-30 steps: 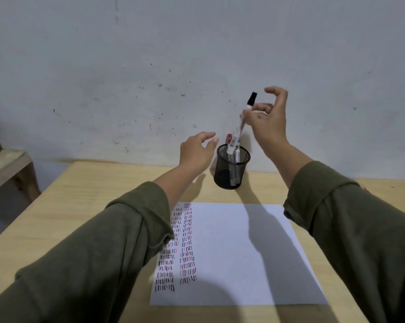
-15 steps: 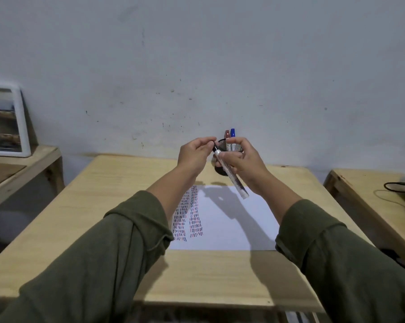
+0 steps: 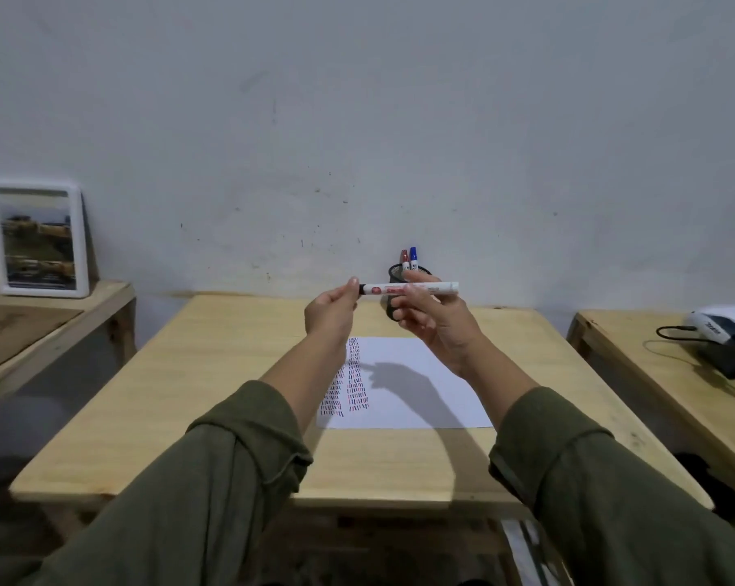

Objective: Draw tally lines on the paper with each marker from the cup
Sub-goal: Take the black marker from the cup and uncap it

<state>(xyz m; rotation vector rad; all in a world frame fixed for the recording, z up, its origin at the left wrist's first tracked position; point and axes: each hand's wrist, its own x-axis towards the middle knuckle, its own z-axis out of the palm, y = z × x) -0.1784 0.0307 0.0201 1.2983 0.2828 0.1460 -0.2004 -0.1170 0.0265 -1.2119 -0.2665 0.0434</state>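
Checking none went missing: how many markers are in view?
3: a black-capped marker held level between both hands, and a red marker and blue marker standing in the mesh cup. More could be hidden inside.

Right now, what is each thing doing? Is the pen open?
Marker: level in both hands, black cap on.
Left hand: pinching the cap.
Right hand: gripping the barrel.
Cup: upright, holding a red and a blue marker.
Paper: flat, tally rows along its left side.

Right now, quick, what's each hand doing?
Left hand: closed, pinching the black cap end of the marker.
Right hand: closed on the marker's white barrel, held level above the paper.
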